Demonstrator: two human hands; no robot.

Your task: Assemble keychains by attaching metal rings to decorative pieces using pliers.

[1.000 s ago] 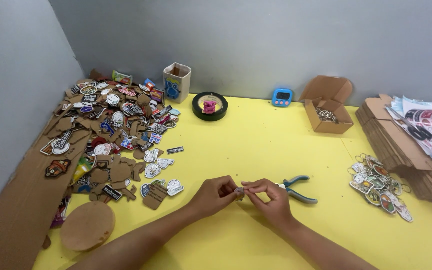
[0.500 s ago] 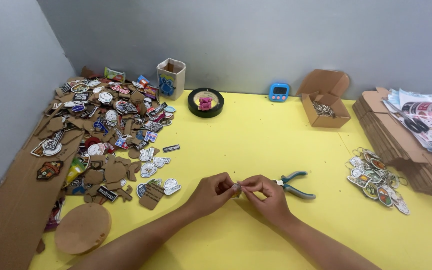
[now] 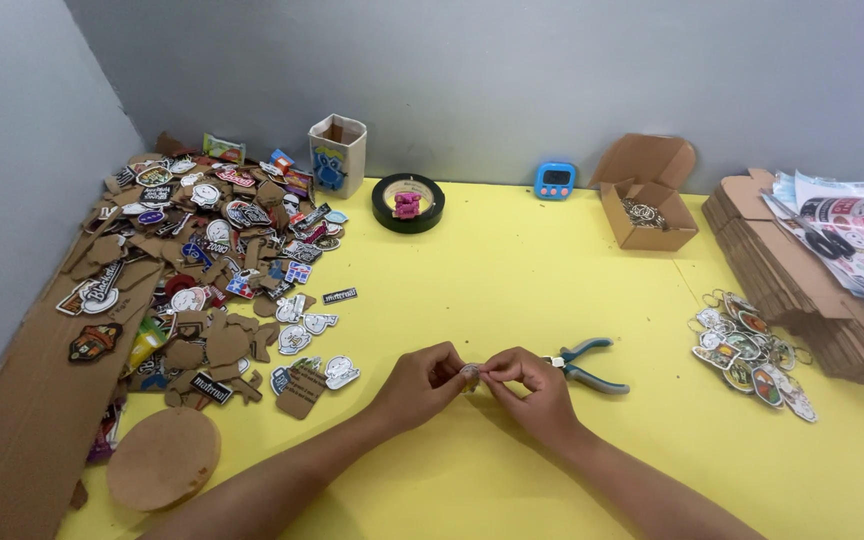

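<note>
Head view, looking down on the yellow table. I cannot make out much of the small round piece pinched between my two hands: only a pale sliver shows between the fingertips, and its design and any ring on it are hidden. My left hand is curled, thumb and forefinger pressed onto the piece from the left. My right hand is curled likewise, pinching it from the right; its other fingers are folded under and out of sight. The piece sits just above the table, near the front edge, midway across.

Both forearms are cut off by the lower frame edge. The pliers with blue-grey handles lie just behind my right hand; their nose is covered by my knuckles. To the right, well apart, lies a heap of finished keychains, rings tangled and hard to count. Beyond it, a stack of flat cardboard with printed sheets on top, both cut off at the frame edge.

Left side: a wide scatter of stickers and brown cutouts, a round wooden disc nearest me. Along the wall: a small paper cup-box, a black tape roll, a blue timer, an open carton whose contents I cannot identify.
</note>
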